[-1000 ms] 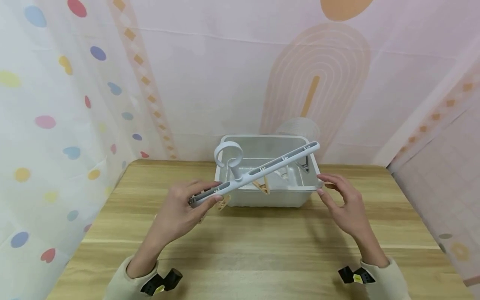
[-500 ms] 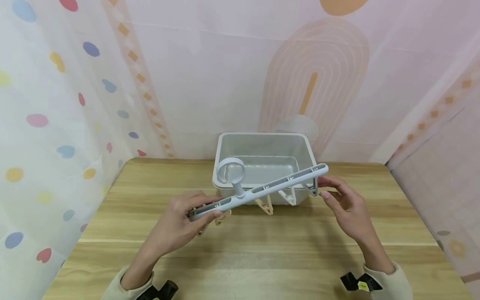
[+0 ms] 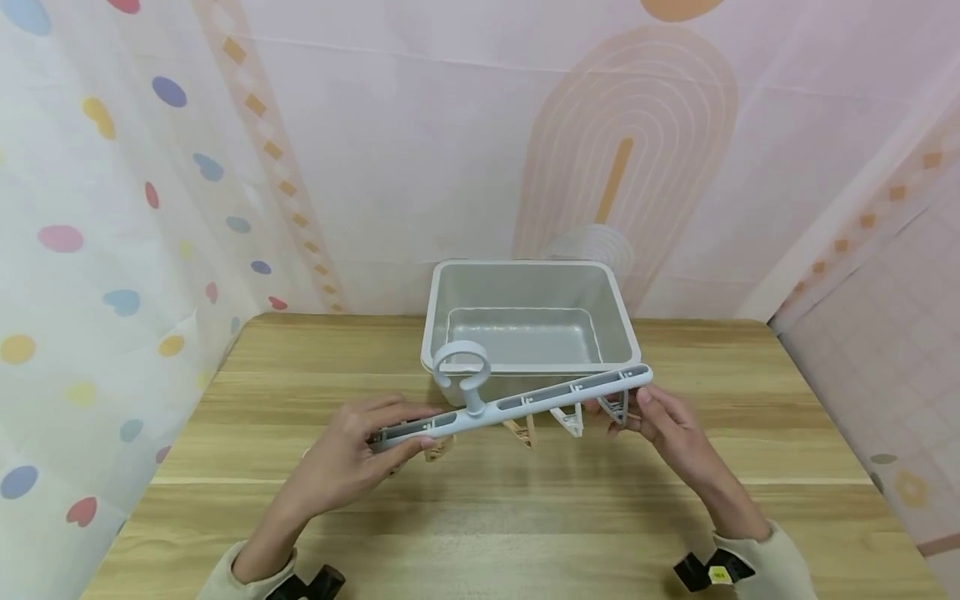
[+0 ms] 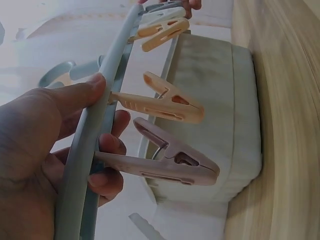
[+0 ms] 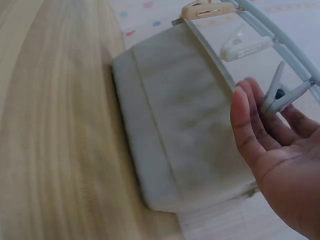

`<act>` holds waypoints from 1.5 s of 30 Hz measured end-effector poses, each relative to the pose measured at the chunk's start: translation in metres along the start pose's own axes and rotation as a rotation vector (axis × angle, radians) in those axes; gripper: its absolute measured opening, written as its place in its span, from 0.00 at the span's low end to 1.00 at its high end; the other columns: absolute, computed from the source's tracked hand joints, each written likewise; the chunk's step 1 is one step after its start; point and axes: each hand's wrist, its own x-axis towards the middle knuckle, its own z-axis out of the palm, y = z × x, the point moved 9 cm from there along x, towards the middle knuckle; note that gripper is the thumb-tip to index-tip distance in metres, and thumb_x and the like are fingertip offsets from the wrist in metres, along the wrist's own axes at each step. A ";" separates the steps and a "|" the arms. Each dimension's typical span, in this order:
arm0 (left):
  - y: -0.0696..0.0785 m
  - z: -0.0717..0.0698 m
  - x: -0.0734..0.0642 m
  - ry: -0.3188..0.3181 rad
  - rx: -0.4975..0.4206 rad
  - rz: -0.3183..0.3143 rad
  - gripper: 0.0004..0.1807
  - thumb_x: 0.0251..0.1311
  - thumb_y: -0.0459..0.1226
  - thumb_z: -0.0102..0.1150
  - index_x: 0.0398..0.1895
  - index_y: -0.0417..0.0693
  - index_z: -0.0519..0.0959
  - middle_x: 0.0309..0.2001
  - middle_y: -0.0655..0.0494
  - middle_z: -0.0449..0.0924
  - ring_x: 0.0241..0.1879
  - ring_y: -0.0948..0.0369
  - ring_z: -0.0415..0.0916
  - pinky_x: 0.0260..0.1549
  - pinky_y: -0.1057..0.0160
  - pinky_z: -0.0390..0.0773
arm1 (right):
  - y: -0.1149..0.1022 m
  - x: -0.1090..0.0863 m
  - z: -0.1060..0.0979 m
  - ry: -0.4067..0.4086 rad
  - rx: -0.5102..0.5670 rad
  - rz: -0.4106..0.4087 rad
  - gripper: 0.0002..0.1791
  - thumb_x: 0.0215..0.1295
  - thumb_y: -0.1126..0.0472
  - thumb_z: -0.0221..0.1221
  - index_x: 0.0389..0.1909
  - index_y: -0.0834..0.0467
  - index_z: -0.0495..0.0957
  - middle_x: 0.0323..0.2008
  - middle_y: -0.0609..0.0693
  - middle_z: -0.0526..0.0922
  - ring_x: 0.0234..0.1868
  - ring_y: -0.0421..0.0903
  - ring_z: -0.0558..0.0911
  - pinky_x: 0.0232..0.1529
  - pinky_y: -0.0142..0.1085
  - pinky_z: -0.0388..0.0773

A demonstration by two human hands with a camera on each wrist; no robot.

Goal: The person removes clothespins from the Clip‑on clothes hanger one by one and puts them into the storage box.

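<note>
My left hand (image 3: 341, 467) grips the left end of a pale blue clip hanger (image 3: 491, 412), thumb on one side of the bar and fingers curled round the other. Its round hook (image 3: 462, 347) points up. Several clothespins hang below the bar: a mauve one (image 4: 185, 170) and a peach one (image 4: 175, 109) by my left fingers, then an orange one (image 4: 165, 35), a white one (image 5: 247, 49) and a grey one (image 5: 289, 98) at the right end. My right hand (image 3: 678, 442) is at that grey clothespin, its fingers loosely extended behind it.
A light grey plastic basin (image 3: 525, 283) stands on the wooden table (image 3: 480, 525) behind the hanger, near the back edge. The bar overlaps its front rim in the head view. A patterned cloth (image 3: 420, 150) hangs behind the table and along its sides.
The hanger has come down and toward me from over the basin, its right end dropping most. My right hand has moved from the basin's rim to the grey clothespin.
</note>
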 end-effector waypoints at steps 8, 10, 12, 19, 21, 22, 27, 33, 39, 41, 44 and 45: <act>-0.007 -0.004 -0.001 -0.011 0.002 -0.015 0.19 0.59 0.32 0.73 0.54 0.53 0.86 0.40 0.64 0.86 0.25 0.73 0.71 0.23 0.74 0.73 | 0.011 0.004 0.005 -0.055 0.129 0.049 0.27 0.85 0.66 0.25 0.63 0.69 0.73 0.44 0.51 0.83 0.45 0.43 0.83 0.47 0.37 0.84; -0.009 -0.006 -0.001 -0.013 0.007 -0.014 0.19 0.59 0.32 0.73 0.54 0.53 0.86 0.39 0.64 0.85 0.25 0.73 0.71 0.23 0.73 0.72 | 0.012 0.005 0.004 -0.029 0.111 0.060 0.25 0.85 0.66 0.28 0.60 0.71 0.74 0.41 0.49 0.82 0.42 0.41 0.82 0.47 0.36 0.84; -0.010 -0.007 -0.002 -0.018 0.009 -0.011 0.19 0.59 0.32 0.73 0.54 0.52 0.86 0.38 0.65 0.85 0.25 0.73 0.70 0.23 0.73 0.72 | 0.012 0.005 0.003 -0.010 0.081 0.063 0.24 0.85 0.66 0.30 0.60 0.73 0.74 0.39 0.48 0.81 0.40 0.40 0.81 0.45 0.36 0.84; -0.016 -0.010 -0.005 -0.046 0.024 -0.039 0.19 0.60 0.34 0.73 0.55 0.55 0.86 0.38 0.69 0.84 0.26 0.72 0.71 0.24 0.74 0.71 | 0.009 0.003 -0.002 0.031 -0.035 0.057 0.23 0.84 0.69 0.35 0.57 0.68 0.79 0.37 0.46 0.78 0.35 0.43 0.79 0.40 0.35 0.83; -0.017 -0.011 -0.006 -0.048 0.025 -0.042 0.20 0.60 0.34 0.73 0.55 0.56 0.86 0.37 0.70 0.83 0.25 0.72 0.70 0.24 0.74 0.71 | 0.008 0.002 -0.004 0.040 -0.065 0.063 0.22 0.84 0.69 0.35 0.54 0.66 0.80 0.36 0.46 0.78 0.34 0.44 0.79 0.40 0.35 0.82; -0.017 -0.012 -0.006 -0.048 0.026 -0.039 0.20 0.60 0.33 0.73 0.55 0.56 0.86 0.37 0.70 0.83 0.25 0.72 0.70 0.24 0.74 0.71 | 0.008 0.001 -0.005 0.041 -0.077 0.063 0.22 0.84 0.69 0.35 0.54 0.66 0.80 0.36 0.46 0.77 0.34 0.44 0.79 0.40 0.34 0.82; -0.020 -0.013 -0.007 -0.054 0.018 -0.041 0.21 0.59 0.32 0.73 0.55 0.56 0.86 0.36 0.70 0.82 0.25 0.72 0.69 0.23 0.73 0.71 | 0.004 0.000 -0.009 0.044 -0.108 0.054 0.20 0.83 0.70 0.36 0.53 0.71 0.77 0.36 0.46 0.76 0.34 0.46 0.80 0.40 0.35 0.82; -0.021 -0.014 -0.008 -0.059 0.011 -0.041 0.21 0.59 0.32 0.72 0.55 0.56 0.86 0.38 0.69 0.84 0.27 0.71 0.72 0.24 0.72 0.73 | -0.001 0.000 -0.013 0.092 -0.138 0.041 0.19 0.83 0.70 0.37 0.48 0.62 0.79 0.34 0.46 0.76 0.34 0.43 0.80 0.40 0.33 0.82; -0.023 -0.014 -0.009 -0.063 -0.023 -0.061 0.20 0.59 0.33 0.73 0.54 0.56 0.86 0.37 0.69 0.83 0.27 0.71 0.72 0.24 0.71 0.74 | -0.002 -0.001 -0.017 0.161 -0.139 0.028 0.18 0.83 0.69 0.39 0.51 0.64 0.80 0.34 0.47 0.77 0.33 0.42 0.80 0.38 0.31 0.81; -0.022 -0.015 -0.009 -0.061 -0.031 -0.058 0.19 0.59 0.33 0.73 0.54 0.55 0.86 0.37 0.68 0.83 0.26 0.71 0.72 0.24 0.71 0.74 | -0.001 0.000 -0.017 0.165 -0.103 0.021 0.19 0.83 0.69 0.38 0.52 0.62 0.80 0.34 0.47 0.77 0.33 0.41 0.80 0.37 0.31 0.81; -0.022 -0.015 -0.010 -0.066 -0.060 -0.063 0.19 0.59 0.32 0.73 0.53 0.54 0.86 0.35 0.66 0.83 0.24 0.71 0.71 0.22 0.72 0.74 | -0.001 0.001 -0.014 0.153 -0.030 -0.017 0.21 0.83 0.71 0.36 0.53 0.61 0.80 0.34 0.47 0.78 0.34 0.41 0.80 0.37 0.31 0.81; -0.022 -0.014 -0.010 -0.070 -0.073 -0.068 0.19 0.59 0.32 0.73 0.53 0.53 0.86 0.34 0.66 0.83 0.23 0.71 0.71 0.21 0.72 0.74 | -0.001 0.001 -0.012 0.144 -0.001 -0.036 0.22 0.82 0.72 0.35 0.54 0.62 0.80 0.34 0.47 0.79 0.33 0.42 0.80 0.37 0.31 0.81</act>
